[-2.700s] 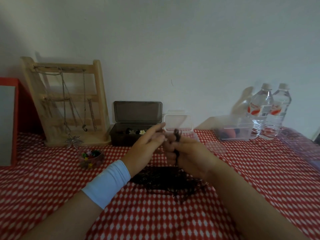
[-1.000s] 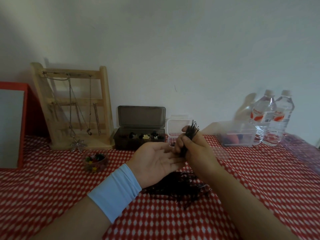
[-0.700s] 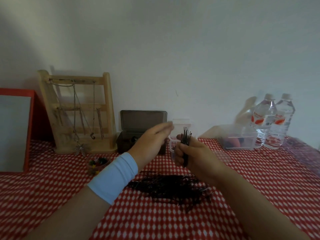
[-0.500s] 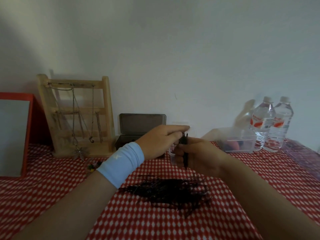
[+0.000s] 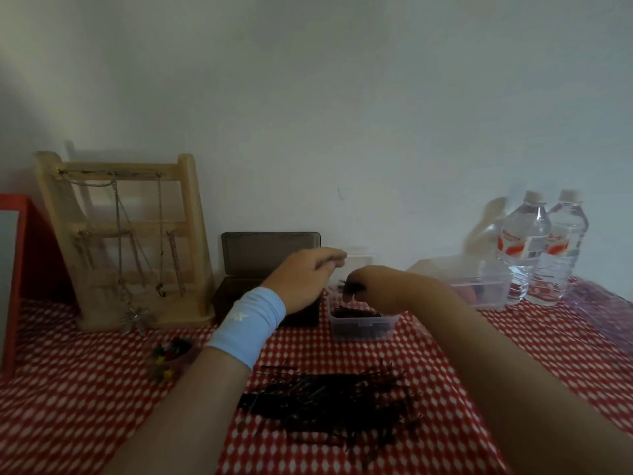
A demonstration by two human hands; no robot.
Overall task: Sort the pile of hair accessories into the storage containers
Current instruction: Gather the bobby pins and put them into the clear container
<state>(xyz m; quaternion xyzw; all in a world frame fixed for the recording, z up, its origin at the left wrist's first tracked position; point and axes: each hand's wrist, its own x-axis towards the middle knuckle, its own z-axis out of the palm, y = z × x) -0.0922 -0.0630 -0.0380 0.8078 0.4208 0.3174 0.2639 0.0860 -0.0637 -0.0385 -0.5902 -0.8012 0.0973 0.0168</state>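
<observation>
The right hand hangs just above the clear box, its fingers curled around a small bunch of pins. The left hand hovers beside it with its fingers loosely bent, and I see nothing in it. The big pile lies on the cloth, nearer to the person. I think it is best to lower the bunch flat along the box and loosen the fingers only when low, so that no pin jumps out.

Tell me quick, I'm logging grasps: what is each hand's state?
Left hand: loosely curled, holding nothing visible.
Right hand: grips black hairpins above the clear container.
</observation>
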